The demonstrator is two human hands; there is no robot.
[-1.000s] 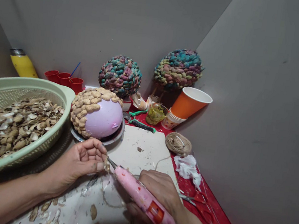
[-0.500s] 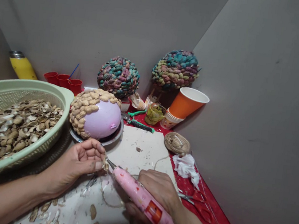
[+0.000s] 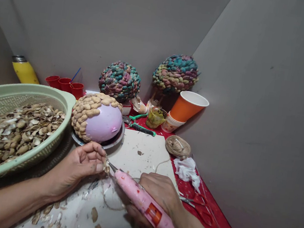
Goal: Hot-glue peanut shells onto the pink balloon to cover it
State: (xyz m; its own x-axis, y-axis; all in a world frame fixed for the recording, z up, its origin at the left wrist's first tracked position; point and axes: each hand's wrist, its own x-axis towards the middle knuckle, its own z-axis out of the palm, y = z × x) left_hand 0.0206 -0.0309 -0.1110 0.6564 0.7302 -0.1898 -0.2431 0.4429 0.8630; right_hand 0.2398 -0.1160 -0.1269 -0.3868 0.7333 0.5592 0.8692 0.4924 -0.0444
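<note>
Between the thumb and fingers of my left hand (image 3: 84, 163) is a peanut shell (image 3: 106, 165). My right hand (image 3: 158, 193) is wrapped round a pink glue gun (image 3: 141, 198), its metal nozzle pointing left and up at the shell. The nozzle tip meets or nearly meets the shell; I cannot tell which. Just beyond my left hand, a lilac balloon (image 3: 104, 124) rests in a metal bowl (image 3: 119, 138). Rows of peanut shells (image 3: 84, 114) cover the balloon's left side and top, while its right front shows bare.
A green colander (image 3: 71, 99) heaped with shells stands on the left. Behind are two coloured shell-covered balls (image 3: 119, 81), red cups (image 3: 76, 90), green-handled pliers (image 3: 143, 129) and an orange paper cup (image 3: 188, 105). Twine (image 3: 178, 146), crumpled plastic (image 3: 187, 169) and scissors (image 3: 198, 208) lie to the right.
The camera view has shifted slightly, so the background sits a little lower. Both hands keep their hold, with the glue gun's nozzle still at the peanut shell.
</note>
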